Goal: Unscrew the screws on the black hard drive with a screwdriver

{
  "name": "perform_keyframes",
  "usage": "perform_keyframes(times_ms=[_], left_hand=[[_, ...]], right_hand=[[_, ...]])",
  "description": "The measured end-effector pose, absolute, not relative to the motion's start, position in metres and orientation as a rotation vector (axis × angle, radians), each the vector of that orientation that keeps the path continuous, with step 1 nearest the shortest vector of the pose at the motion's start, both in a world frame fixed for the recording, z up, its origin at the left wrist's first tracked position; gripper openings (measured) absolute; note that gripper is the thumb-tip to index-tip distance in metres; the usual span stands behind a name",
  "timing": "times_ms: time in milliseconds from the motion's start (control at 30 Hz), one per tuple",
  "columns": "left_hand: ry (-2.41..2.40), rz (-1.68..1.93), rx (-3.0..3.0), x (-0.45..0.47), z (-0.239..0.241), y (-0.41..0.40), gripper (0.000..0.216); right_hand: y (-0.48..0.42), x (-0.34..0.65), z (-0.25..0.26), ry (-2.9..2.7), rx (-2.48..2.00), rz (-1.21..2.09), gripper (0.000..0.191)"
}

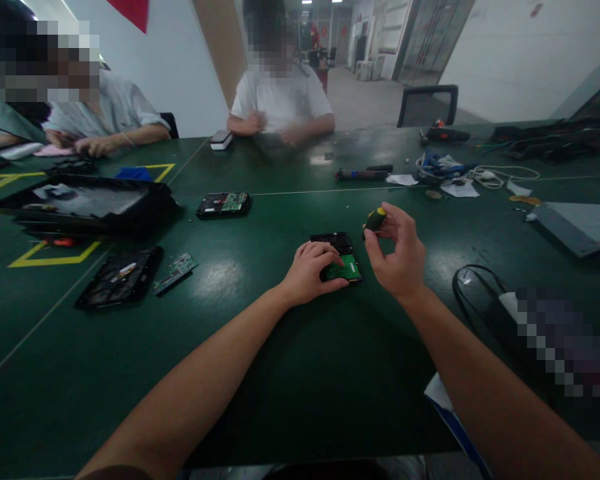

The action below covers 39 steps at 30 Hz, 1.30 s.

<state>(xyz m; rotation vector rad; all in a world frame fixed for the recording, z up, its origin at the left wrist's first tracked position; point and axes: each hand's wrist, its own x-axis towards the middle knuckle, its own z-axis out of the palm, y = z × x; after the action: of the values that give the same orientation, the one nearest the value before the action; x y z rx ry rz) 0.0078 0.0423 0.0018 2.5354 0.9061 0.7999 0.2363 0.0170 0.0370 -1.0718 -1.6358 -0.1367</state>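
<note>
A hard drive (351, 269) lies on the green table with its green circuit board facing up. My left hand (310, 272) holds it from the left, fingers over the top and thumb along the near edge; part of the drive is hidden beneath them. Just right of the drive and above the table, my right hand (399, 257) pinches a screwdriver (375, 221) by its dark green and yellow handle. The tool's shaft and tip cannot be made out.
Left of me lie a second hard drive (223, 205), a black casing (120, 279), a loose circuit board (178, 270) and a black tray (90, 203). Cables (445, 167) and a metal box (577, 227) sit at right. A person (283, 100) sits opposite.
</note>
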Motion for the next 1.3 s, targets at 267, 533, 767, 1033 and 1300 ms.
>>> perform_keyframes(times_ms=[267,533,767,1033,1300], left_hand=[[0.911,0.791,2.528,0.008,0.003,0.042,0.040],[0.897,0.811,2.534,0.008,0.002,0.042,0.040],[0.913,0.794,2.540,0.008,0.002,0.042,0.041],[0.916,0.800,2.536,0.009,0.002,0.041,0.041],[0.915,0.788,2.535,0.008,0.003,0.042,0.041]], right_hand=[[0.014,0.236,0.039,-1.673,-1.093,-0.209,0.060],[0.015,0.237,0.037,-1.662,-1.109,-0.248,0.059],[0.018,0.238,0.032,-1.663,-1.104,-0.201,0.068],[0.018,0.239,0.033,-1.695,-1.097,-0.249,0.066],[0.019,0.238,0.031,-1.665,-1.109,-0.289,0.068]])
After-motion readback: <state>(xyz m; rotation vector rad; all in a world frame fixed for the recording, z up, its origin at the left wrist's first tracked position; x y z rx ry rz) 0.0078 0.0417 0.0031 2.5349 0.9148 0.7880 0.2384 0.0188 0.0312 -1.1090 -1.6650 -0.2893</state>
